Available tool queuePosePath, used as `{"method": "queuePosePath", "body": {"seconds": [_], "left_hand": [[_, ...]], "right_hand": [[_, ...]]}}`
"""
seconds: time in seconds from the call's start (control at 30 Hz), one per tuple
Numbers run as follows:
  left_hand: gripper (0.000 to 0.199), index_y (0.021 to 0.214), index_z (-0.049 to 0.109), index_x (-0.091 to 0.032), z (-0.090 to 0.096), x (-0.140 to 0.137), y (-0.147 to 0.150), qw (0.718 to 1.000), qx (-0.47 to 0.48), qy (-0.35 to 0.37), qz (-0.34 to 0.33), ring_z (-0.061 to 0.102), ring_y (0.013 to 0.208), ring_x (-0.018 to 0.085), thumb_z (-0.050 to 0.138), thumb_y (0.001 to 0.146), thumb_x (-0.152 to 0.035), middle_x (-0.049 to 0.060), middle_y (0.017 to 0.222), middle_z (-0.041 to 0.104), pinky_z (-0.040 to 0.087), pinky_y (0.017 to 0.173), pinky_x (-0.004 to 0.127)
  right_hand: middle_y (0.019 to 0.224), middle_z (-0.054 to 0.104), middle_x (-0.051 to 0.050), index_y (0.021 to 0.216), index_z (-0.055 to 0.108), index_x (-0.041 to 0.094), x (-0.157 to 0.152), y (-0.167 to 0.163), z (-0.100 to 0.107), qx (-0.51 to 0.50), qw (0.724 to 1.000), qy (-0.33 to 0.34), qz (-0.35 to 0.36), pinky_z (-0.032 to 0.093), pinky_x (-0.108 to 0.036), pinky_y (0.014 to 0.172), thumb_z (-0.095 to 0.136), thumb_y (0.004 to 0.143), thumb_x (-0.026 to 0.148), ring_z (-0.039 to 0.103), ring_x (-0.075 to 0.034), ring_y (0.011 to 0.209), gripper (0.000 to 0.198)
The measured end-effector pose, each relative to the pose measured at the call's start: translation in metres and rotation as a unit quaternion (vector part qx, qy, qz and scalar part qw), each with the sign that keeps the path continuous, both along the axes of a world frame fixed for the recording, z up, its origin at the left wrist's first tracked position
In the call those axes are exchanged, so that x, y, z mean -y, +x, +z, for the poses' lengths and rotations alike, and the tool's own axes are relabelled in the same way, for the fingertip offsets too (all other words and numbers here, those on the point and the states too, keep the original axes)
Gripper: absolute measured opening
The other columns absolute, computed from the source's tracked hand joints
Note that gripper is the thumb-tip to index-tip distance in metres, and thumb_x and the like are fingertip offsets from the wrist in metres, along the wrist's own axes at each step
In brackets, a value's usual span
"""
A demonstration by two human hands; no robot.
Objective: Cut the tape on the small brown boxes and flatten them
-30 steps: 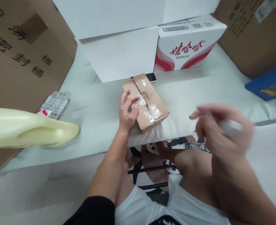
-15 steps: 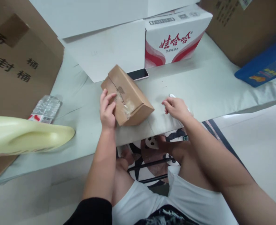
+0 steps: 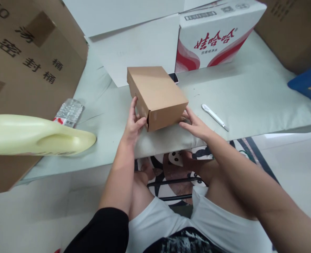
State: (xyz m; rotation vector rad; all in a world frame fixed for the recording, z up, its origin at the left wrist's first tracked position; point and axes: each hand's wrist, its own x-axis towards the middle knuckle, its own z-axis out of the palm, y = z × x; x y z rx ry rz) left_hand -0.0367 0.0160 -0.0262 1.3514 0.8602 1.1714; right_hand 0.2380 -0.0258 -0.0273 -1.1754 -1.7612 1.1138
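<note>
The two hands stand apart with the cardboard box [image 3: 158,88] between them over the counter [image 3: 240,93]: the left hand [image 3: 133,124] grips its left front edge, while the right hand [image 3: 194,124] has fingers at the right front corner, how firmly I cannot tell. If those fingers slip, the box could tip on that side. A careless swing might knock the phone [image 3: 175,78] behind it or the white cutter-like tool [image 3: 214,117] beside the right hand.
</note>
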Motion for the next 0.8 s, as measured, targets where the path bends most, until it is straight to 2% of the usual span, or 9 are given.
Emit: {"method": "queuePosePath", "body": {"seconds": [0.13,0.23,0.3,0.4,0.5,0.6,0.63,0.7,0.8], "left_hand": [[0.129,0.158,0.019,-0.044,-0.002,-0.002,0.006,0.994,-0.078,0.072,-0.029,0.039,0.150,0.036,0.087,0.052,-0.073,0.010,0.164,0.035,0.050,0.109,0.046],[0.123,0.158,0.015,-0.045,-0.005,-0.002,0.008,0.991,-0.097,0.087,-0.007,0.034,0.153,0.035,0.079,0.058,-0.079,0.008,0.170,0.022,0.050,0.109,0.045],[0.114,0.157,0.016,-0.047,-0.006,-0.003,0.006,0.993,-0.082,0.084,0.014,0.038,0.151,0.033,0.073,0.065,-0.080,0.005,0.171,0.020,0.051,0.108,0.043],[0.086,0.155,0.022,-0.047,-0.009,-0.004,0.001,0.995,-0.055,0.043,0.073,0.058,0.134,0.030,0.065,0.082,-0.062,0.005,0.162,0.041,0.059,0.097,0.043],[0.056,0.140,0.050,-0.037,-0.014,-0.007,-0.002,0.984,-0.082,-0.002,0.157,0.067,0.118,0.030,0.060,0.085,-0.039,0.010,0.146,0.055,0.062,0.086,0.046],[0.029,0.107,0.070,-0.024,-0.020,-0.010,-0.001,0.960,-0.202,0.049,0.189,0.055,0.135,0.034,0.065,0.082,-0.037,0.014,0.150,0.051,0.054,0.103,0.052],[0.028,0.103,0.071,-0.022,-0.021,-0.011,0.000,0.953,-0.236,0.079,0.174,0.051,0.139,0.034,0.065,0.084,-0.041,0.015,0.151,0.052,0.048,0.111,0.054],[0.040,0.107,0.072,-0.020,-0.022,-0.012,0.002,0.948,-0.268,0.121,0.124,0.050,0.141,0.032,0.055,0.092,-0.054,0.017,0.145,0.058,0.036,0.121,0.054],[0.058,0.118,0.070,-0.022,-0.020,-0.010,0.003,0.946,-0.284,0.131,0.089,0.050,0.142,0.032,0.036,0.098,-0.065,0.016,0.138,0.065,0.026,0.124,0.057]], "right_hand": [[0.156,0.048,-0.010,0.162,-0.002,0.034,0.001,-0.006,0.006,-0.055,0.998,-0.018,-0.034,0.049,-0.048,0.110,0.055,0.092,0.046,0.054,-0.024,0.138,0.090],[0.156,0.048,-0.011,0.160,-0.013,0.035,-0.001,-0.010,0.007,-0.030,0.993,-0.032,-0.109,0.053,-0.046,0.104,0.056,0.092,0.040,0.059,-0.024,0.132,0.097],[0.150,0.054,-0.012,0.160,-0.014,0.035,-0.003,-0.011,0.007,-0.022,0.989,-0.036,-0.140,0.054,-0.046,0.101,0.058,0.091,0.038,0.063,-0.024,0.126,0.100],[0.137,0.063,-0.011,0.161,-0.012,0.034,-0.004,-0.009,0.005,-0.028,0.984,-0.039,-0.173,0.056,-0.041,0.096,0.060,0.090,0.040,0.067,-0.022,0.116,0.101],[0.121,0.069,-0.009,0.162,-0.011,0.032,-0.005,-0.005,0.003,-0.005,0.975,-0.029,-0.221,0.058,-0.040,0.088,0.060,0.090,0.042,0.070,-0.023,0.104,0.101],[0.122,0.068,-0.012,0.162,-0.010,0.026,-0.004,-0.002,0.002,0.025,0.970,-0.009,-0.240,0.058,-0.044,0.086,0.063,0.087,0.041,0.069,-0.026,0.103,0.105],[0.128,0.065,-0.014,0.162,-0.007,0.025,-0.003,-0.001,0.002,0.031,0.971,-0.001,-0.238,0.058,-0.045,0.087,0.064,0.085,0.040,0.068,-0.028,0.108,0.106],[0.141,0.057,-0.016,0.161,0.000,0.024,-0.003,0.000,0.004,0.043,0.972,0.009,-0.231,0.057,-0.046,0.092,0.066,0.083,0.038,0.064,-0.029,0.118,0.103],[0.151,0.047,-0.017,0.160,0.006,0.026,-0.002,0.001,0.007,0.066,0.969,0.017,-0.237,0.057,-0.047,0.094,0.062,0.085,0.036,0.060,-0.030,0.124,0.095]]}}
